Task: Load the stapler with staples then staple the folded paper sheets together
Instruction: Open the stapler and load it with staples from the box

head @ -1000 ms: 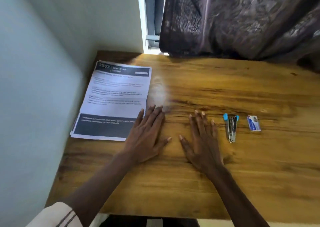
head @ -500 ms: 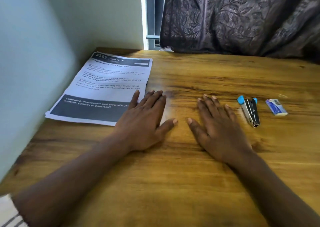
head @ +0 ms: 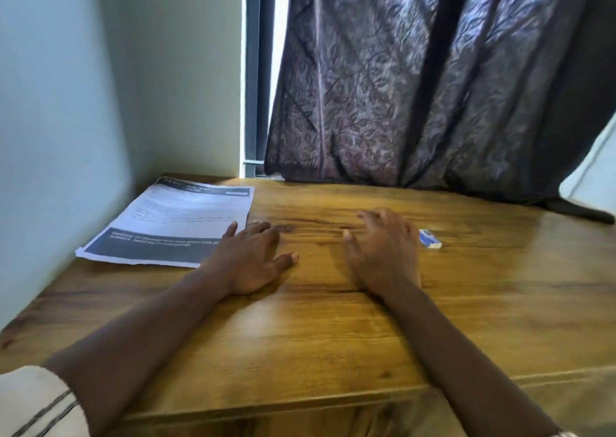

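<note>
Paper sheets [head: 173, 216] lay on the wooden table [head: 333, 336]; our left hand [head: 248, 260], fingers spread, touched their edge, and our blurred right hand [head: 383, 250], fingers loosely apart, hovered beside the staple box [head: 430, 238].

The right hand [head: 383, 250] was blurred; whether its fingers touched the table [head: 333, 336] could not be told. Print on the paper [head: 173, 223] was unreadable, and the left hand [head: 250, 260] hid its near corner.

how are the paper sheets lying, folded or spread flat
Spread flat. The paper sheets lie as a full unfolded stack on the table, whole printed page showing.
</note>
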Tool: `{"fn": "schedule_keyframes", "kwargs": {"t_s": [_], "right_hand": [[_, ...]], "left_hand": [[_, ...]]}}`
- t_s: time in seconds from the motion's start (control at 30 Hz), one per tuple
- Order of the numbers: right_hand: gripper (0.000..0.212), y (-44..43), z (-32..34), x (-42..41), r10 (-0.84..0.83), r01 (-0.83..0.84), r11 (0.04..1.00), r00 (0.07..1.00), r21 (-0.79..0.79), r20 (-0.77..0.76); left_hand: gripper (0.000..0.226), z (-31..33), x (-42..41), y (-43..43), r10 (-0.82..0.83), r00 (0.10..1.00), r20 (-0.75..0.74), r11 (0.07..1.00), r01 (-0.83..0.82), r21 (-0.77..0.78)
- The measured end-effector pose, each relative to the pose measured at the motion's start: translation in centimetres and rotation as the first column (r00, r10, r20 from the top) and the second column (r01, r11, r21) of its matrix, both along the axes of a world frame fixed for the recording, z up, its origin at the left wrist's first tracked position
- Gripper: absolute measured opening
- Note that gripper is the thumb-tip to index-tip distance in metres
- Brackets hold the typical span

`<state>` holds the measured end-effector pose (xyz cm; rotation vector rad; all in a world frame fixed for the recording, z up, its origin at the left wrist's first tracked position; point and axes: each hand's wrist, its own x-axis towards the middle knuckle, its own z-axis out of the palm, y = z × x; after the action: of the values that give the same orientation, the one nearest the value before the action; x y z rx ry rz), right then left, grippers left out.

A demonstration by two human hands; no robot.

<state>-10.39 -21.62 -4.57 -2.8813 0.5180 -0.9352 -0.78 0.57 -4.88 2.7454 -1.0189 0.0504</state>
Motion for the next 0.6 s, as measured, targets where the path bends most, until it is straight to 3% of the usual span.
{"fn": "schedule_keyframes", "kwargs": {"t_s": [0.07,0.2,0.3,0.43,0.6], "right_hand": [[0.049,-1.4,0.4,-0.3,-0.181,0.178,0.983,0.973,0.039,0.141],[0.050,-3.8,0.1,-0.3,-0.386,0.377,0.902,0.923,0.211,0.000],[0.056,-4.5,-0.4,0.0,-0.410,0.427,0.858,0.904,0.287,-0.120],[0.046,-4.6,-0.8,0.4,-0.437,0.458,0.865,0.888,0.206,-0.140],[0.032,-4.2,-0.7,0.1,-0.339,0.338,0.897,0.940,0.284,-0.047]], "left_hand": [[0.078,-0.1,0.2,0.1,-0.004,1.000,0.007,1.000,0.004,0.000],[0.083,-0.3,0.5,0.0,-0.019,1.000,-0.020,1.000,0.018,-0.024],[0.103,-0.4,0.9,0.0,-0.014,0.999,-0.036,0.999,0.013,-0.051],[0.083,-0.8,1.3,0.0,-0.012,1.000,-0.027,0.997,0.010,-0.072],[0.078,-0.6,1.3,-0.2,-0.024,0.999,-0.040,0.997,0.021,-0.076]]}}
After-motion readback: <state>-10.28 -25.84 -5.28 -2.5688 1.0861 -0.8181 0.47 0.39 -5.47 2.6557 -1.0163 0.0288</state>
